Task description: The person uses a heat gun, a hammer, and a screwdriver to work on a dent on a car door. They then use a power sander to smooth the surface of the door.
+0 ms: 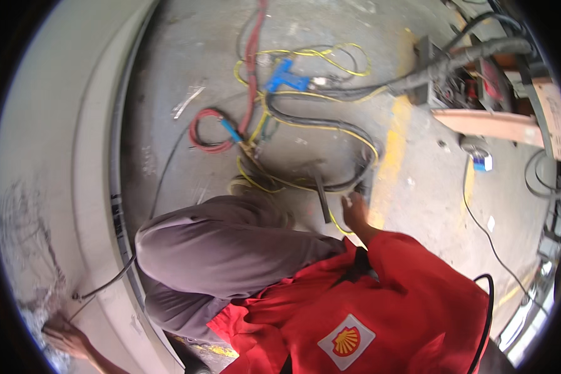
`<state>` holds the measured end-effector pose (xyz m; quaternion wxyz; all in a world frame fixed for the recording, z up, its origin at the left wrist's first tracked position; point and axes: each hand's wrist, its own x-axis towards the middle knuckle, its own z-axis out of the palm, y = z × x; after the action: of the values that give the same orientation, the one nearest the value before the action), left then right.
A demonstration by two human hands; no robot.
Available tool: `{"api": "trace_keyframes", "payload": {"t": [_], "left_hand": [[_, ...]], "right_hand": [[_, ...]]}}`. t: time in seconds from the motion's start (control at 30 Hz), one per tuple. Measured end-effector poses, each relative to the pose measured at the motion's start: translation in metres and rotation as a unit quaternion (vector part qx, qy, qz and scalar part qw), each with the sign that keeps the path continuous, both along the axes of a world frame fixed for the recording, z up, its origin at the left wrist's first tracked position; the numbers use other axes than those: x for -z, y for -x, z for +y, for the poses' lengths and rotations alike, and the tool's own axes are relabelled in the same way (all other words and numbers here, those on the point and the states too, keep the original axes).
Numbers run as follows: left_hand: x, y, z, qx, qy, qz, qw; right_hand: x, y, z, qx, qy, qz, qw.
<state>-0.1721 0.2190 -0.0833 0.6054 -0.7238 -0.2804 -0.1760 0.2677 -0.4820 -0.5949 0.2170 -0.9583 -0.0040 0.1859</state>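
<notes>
My left hand (65, 336) lies against the scuffed, bare-metal patch of a large pale panel (93, 206) at the left, fingers stretched out. Just above it, a thin black cable (109, 285) reaches the panel's surface. My right hand (355, 212) is low over the floor beside a hammer (321, 196) with a dark handle, apart from it. Its fingers look bent, but blur hides whether they hold anything. Black hose and a yellow cable (371, 146) loop close to that hand.
A blue gun-shaped tool (287, 78) lies among cables ahead. Nearby is a coiled red hose (209, 132) with a blue fitting. An open-sided machine (474, 87) stands at the far right, with a grinder-like tool (478, 156) near it. Yellow floor paint (393, 156) runs between.
</notes>
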Motion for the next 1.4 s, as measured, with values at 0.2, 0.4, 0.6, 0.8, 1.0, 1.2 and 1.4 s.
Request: {"api": "trace_keyframes", "payload": {"t": [0.2,0.4,0.6,0.8,1.0,1.2,1.4], "left_hand": [[0.069,-0.037,-0.098,-0.084,0.250,-0.122,0.957],[0.127,-0.046,-0.151,-0.033,0.383,-0.254,0.888],[0.140,-0.045,-0.165,0.063,0.412,-0.395,0.818],[0.120,-0.107,-0.193,0.275,0.465,-0.393,0.744],[0.077,-0.198,-0.230,0.485,0.553,-0.216,0.642],[0.040,-0.216,-0.243,0.524,0.528,-0.268,0.613],[0.022,-0.187,-0.214,0.452,0.477,-0.452,0.603]], "right_hand": [[0.120,-0.049,-0.102,0.206,-0.033,0.161,0.965],[0.076,-0.083,-0.090,0.310,-0.049,0.157,0.937],[-0.019,-0.121,-0.141,0.454,-0.127,0.006,0.882],[-0.222,-0.132,-0.103,0.103,-0.375,-0.285,0.876],[-0.449,-0.197,0.060,-0.152,-0.484,-0.414,0.756],[-0.688,-0.181,0.273,-0.348,-0.768,-0.273,0.464],[-0.732,-0.035,0.473,-0.484,-0.840,0.040,0.241]]}}
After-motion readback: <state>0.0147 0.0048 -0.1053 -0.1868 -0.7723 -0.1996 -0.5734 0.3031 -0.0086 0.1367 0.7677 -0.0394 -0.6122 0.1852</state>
